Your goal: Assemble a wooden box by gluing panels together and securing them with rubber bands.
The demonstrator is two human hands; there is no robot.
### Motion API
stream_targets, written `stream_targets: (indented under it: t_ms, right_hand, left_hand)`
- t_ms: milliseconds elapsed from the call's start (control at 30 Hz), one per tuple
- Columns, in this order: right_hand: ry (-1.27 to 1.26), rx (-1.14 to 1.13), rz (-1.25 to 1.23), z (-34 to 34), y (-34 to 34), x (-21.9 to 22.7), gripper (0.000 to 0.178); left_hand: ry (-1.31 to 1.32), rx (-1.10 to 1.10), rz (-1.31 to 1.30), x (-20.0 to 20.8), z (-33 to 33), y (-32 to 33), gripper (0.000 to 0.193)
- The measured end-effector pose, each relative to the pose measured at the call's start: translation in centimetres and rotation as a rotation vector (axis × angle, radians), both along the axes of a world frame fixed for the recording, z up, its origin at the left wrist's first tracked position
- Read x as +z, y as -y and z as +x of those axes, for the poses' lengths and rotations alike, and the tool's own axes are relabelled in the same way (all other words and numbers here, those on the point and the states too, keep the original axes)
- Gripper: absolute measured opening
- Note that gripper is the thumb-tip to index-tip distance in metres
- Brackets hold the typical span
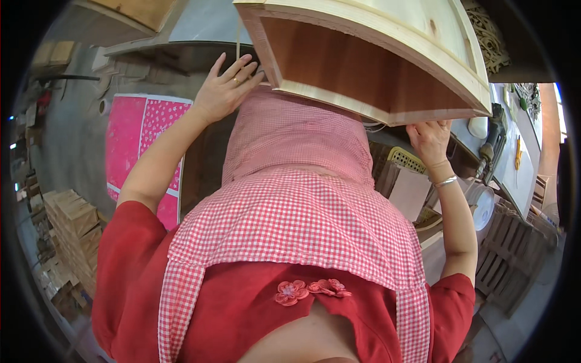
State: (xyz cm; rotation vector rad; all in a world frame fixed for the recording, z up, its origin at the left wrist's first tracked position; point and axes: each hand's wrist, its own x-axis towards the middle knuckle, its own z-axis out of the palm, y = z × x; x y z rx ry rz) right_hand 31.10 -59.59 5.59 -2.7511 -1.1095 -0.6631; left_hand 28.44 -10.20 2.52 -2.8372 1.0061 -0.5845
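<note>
A pale wooden box (375, 30) with a darker brown inside stands tilted in front of me, its open side facing my body. My right hand (431, 142) is at the box's lower right corner, fingers curled under its edge. To the left of the box, my left hand (229, 88) has its fingers spread, close to the box's left side and holding nothing. A thin pale strip (238, 45) hangs just above that hand's fingers. I cannot tell whether the fingertips touch the box.
A power drill (495, 136) lies on the bench at right, with orange-handled pliers (518, 152) beyond it. Below are a yellow perforated basket (407, 158) and a slatted wooden crate (508, 260). Pink panels (127, 142) stand at left, near stacked wood pieces (72, 212). A cord bundle (487, 39) hangs upper right.
</note>
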Motion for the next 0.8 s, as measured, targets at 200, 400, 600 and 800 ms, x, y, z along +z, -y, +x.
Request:
stream_targets:
  t_ms: [200,400,600,800]
  right_hand:
    - [-0.023,0.022,0.429,-4.4,-3.0,7.9,0.023]
    - [-0.281,-0.344,0.774,3.8,0.2,12.8,0.031]
    - [-0.636,-0.343,0.866,19.7,-3.6,16.8,0.052]
    - [-0.61,-0.369,0.414,27.4,-5.6,15.9,0.058]
  left_hand:
    - [-0.046,-0.207,-0.265,8.1,-2.2,2.0,0.041]
    - [-0.449,0.173,-1.326,14.4,6.7,3.5,0.031]
    - [-1.017,0.507,-1.228,20.9,22.8,6.7,0.071]
    - [-0.553,0.376,-0.356,18.7,28.9,12.4,0.053]
